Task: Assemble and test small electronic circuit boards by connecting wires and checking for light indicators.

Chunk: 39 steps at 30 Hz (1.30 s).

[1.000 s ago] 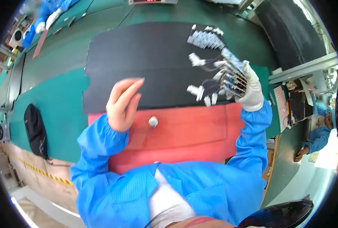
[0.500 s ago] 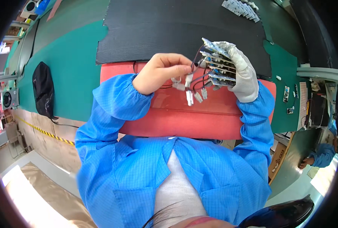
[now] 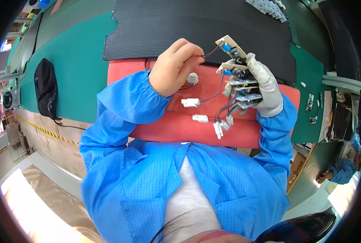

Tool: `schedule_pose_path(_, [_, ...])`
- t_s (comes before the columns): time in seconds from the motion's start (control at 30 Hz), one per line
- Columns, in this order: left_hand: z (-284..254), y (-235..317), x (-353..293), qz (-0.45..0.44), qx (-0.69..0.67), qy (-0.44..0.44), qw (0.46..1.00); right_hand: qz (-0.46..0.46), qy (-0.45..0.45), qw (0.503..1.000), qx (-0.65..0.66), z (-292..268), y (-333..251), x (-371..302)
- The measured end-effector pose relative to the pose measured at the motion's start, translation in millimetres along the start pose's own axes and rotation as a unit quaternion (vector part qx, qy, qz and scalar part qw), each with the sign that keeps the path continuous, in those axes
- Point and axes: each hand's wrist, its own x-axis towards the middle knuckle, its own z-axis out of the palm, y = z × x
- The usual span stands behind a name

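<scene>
L hand [image 3: 173, 68], bare, pinches a dark wire [image 3: 213, 51] running to the top board [image 3: 231, 43] — wire's far end hidden in the fingers. R hand [image 3: 266, 87], white-gloved, grips the fanned circuit boards [image 3: 249, 97] over the red pad [image 3: 168, 131], approx. its R part — white connectors [image 3: 191, 102] trail L on wires. More boards [image 3: 266, 9] lie on the black sheet [image 3: 168, 32], far R.

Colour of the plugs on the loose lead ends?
White: the plugs show best in the head view.
</scene>
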Motion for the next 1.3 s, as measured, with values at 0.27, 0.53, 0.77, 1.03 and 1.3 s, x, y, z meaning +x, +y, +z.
schedule_pose_path(0.27, [-9.9,6.4,-6.3,-0.021,0.026,-0.019,0.999,-0.025,-0.051,0.996,-0.067,9.6,-5.3,-9.7])
schedule_pose_path(0.53, [-11.3,9.5,-10.8,-0.143,-0.153,-0.035,0.977,-0.093,0.011,0.974,-0.205,7.4,-8.7,-13.7])
schedule_pose_path(0.77, [-9.4,7.3,-15.5,-0.112,-0.148,-0.041,0.982,-0.192,-0.020,0.944,-0.269,-0.7,-9.1,-17.7])
schedule_pose_path(1.03, [-12.1,0.5,-24.8,0.090,0.012,-0.036,0.995,-0.251,-0.071,0.843,-0.471,-24.2,7.1,-19.5])
schedule_pose_path(1.3, [-8.4,-6.7,-23.9,0.144,0.051,-0.016,0.988,0.137,-0.060,0.987,-0.063,-16.6,-0.5,0.7])
